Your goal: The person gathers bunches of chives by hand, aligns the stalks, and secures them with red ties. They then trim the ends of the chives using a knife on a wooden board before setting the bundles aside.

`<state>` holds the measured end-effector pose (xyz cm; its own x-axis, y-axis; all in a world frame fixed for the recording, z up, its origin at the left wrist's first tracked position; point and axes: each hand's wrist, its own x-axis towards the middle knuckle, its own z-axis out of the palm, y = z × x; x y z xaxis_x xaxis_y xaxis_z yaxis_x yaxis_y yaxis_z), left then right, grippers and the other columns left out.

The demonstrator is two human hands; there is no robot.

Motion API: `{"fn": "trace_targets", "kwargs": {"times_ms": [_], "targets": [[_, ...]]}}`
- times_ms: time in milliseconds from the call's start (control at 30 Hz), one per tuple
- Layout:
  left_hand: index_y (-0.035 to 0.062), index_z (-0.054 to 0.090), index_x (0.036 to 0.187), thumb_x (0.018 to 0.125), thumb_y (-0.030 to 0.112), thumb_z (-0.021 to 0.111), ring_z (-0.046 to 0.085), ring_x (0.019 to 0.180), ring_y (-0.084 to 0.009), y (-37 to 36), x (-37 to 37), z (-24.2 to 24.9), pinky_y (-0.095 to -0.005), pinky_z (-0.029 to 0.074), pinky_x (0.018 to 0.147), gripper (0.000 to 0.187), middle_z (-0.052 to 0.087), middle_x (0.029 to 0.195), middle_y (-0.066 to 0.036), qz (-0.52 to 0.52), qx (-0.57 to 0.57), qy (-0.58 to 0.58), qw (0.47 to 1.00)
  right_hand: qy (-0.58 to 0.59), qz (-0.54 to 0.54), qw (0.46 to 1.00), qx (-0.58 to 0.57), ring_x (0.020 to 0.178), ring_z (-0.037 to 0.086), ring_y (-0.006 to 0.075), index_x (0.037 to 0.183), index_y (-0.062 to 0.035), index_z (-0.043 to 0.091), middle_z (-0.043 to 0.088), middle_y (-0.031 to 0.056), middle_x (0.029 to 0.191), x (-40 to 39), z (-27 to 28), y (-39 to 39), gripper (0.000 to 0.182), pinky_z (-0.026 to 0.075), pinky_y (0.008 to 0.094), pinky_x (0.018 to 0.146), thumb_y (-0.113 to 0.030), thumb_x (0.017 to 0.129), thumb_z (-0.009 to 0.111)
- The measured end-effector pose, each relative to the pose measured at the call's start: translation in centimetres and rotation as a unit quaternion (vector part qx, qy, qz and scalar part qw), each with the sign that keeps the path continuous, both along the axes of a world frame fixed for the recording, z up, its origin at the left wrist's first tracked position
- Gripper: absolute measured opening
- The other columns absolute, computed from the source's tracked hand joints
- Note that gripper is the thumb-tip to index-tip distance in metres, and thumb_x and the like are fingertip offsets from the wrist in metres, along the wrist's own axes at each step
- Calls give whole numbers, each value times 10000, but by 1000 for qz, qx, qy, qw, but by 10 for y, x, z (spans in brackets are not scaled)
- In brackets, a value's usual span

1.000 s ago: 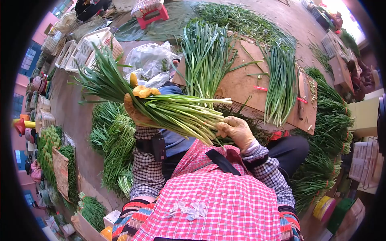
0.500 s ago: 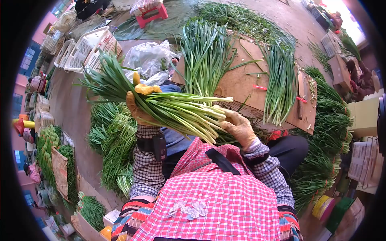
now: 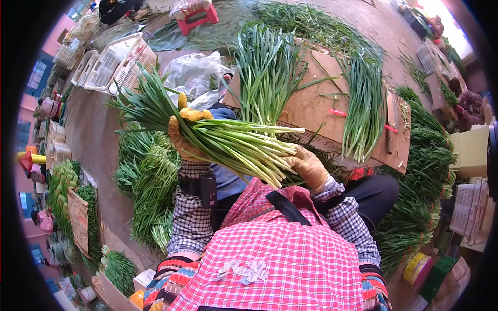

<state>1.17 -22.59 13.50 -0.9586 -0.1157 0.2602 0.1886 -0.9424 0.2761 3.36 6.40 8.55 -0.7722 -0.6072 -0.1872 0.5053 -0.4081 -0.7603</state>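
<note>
My left hand point(image 3: 188, 132), in a stained yellow glove, is closed around the middle of a bunch of garlic chives point(image 3: 233, 145). Its dark green leaves spread to the left and its pale stems point right. At the stem ends my right hand point(image 3: 309, 168), gloved too, has its fingers closed on the tips; part of them is hidden behind the stems. Beyond lies a wooden board point(image 3: 316, 103) with a large pile of chives point(image 3: 265, 72) and a smaller pile point(image 3: 361, 111). A knife point(image 3: 389, 140) rests at the board's right end.
Bundled chives point(image 3: 415, 207) are stacked along my right side, and more chives point(image 3: 153, 181) lie at my left. A clear plastic bag point(image 3: 192, 75) and white crates point(image 3: 116, 65) stand ahead to the left. A red stool point(image 3: 199, 20) is farther back.
The held bunch has shifted slightly to the right with my left hand. My right hand's fingers have drawn in closer around the stem ends.
</note>
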Motion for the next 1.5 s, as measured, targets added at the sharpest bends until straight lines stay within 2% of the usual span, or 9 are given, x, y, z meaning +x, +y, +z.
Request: {"fn": "trace_targets", "kwargs": {"times_ms": [467, 533, 600, 667, 800, 900, 1000, 1167, 1500], "targets": [[88, 363, 1413, 877, 286, 628, 589, 924, -147, -11, -3, -7, -419, 414, 984, 630, 623, 979, 10, 8, 5, 0, 1000, 121, -72, 954, 266, 879, 599, 164, 804, 26, 654, 661, 99, 1026, 10, -17, 38, 88, 469, 281, 850, -57, 785, 632], [118, 330, 1432, 871, 284, 640, 585, 929, -143, -23, -3, -6, -423, 418, 976, 663, 617, 974, 30, 22, -1, 14, 1000, 184, -96, 854, 477, 776, 639, 189, 860, -27, 689, 686, 99, 892, 14, -26, 53, 148, 503, 295, 729, -138, 764, 676], [146, 316, 1442, 870, 282, 641, 582, 936, -143, -37, -3, -4, -431, 420, 972, 672, 614, 967, 38, 28, 9, 32, 999, 191, 113, 630, 744, 856, 657, 258, 901, -62, 693, 683, 136, 929, 7, -28, 73, 246, 511, 334, 753, -266, 766, 660], [184, 340, 1436, 880, 310, 624, 576, 980, -145, -45, -3, 1, -448, 429, 959, 637, 625, 996, 48, 9, 26, 51, 998, 214, 231, 549, 774, 934, 640, 311, 916, -87, 692, 670, 145, 1003, 9, -39, 88, 328, 505, 378, 798, -369, 755, 641], [159, 365, 1420, 896, 328, 596, 586, 999, -172, -55, -2, -7, -455, 434, 960, 597, 642, 1024, 23, 0, 7, 53, 999, 213, 27, 853, 476, 1086, 601, 224, 1211, -85, 603, 627, 131, 1179, 4, -14, 58, 449, 461, 325, 926, -319, 833, 661], [89, 374, 1406, 909, 320, 573, 617, 932, -154, -31, 0, 2, -437, 441, 963, 584, 644, 1019, -9, 7, -5, 45, 999, 169, 8, 960, 224, 1141, 553, 185, 1313, -29, 506, 590, 120, 1240, -4, 10, 26, 547, 434, 311, 964, -317, 873, 656], [175, 366, 1420, 893, 317, 605, 569, 988, -137, -32, -4, -10, -462, 425, 952, 595, 642, 1021, 37, -28, 41, 48, 998, 95, 50, 993, 55, 1156, 527, 194, 1314, 14, 481, 558, 113, 1269, -7, 7, 6, 595, 414, 322, 989, -329, 867, 673], [96, 408, 1381, 898, 263, 607, 604, 956, -135, -29, -3, 0, -422, 418, 972, 548, 658, 1025, 0, 5, 28, 68, 997, 37, 60, 994, 82, 1143, 523, 211, 1313, 24, 476, 573, 98, 1231, 2, 17, 15, 807, 386, 349, 1016, -510, 760, 726], [75, 401, 1392, 903, 275, 586, 610, 917, -167, -16, -5, -9, -439, 424, 982, 559, 650, 997, -12, 7, 43, 25, 999, -21, 34, 976, 215, 681, 605, 97, 984, 8, 638, 667, 17, 838, 12, 5, -2, 237, 501, 246, 642, -211, 894, 631]]}}
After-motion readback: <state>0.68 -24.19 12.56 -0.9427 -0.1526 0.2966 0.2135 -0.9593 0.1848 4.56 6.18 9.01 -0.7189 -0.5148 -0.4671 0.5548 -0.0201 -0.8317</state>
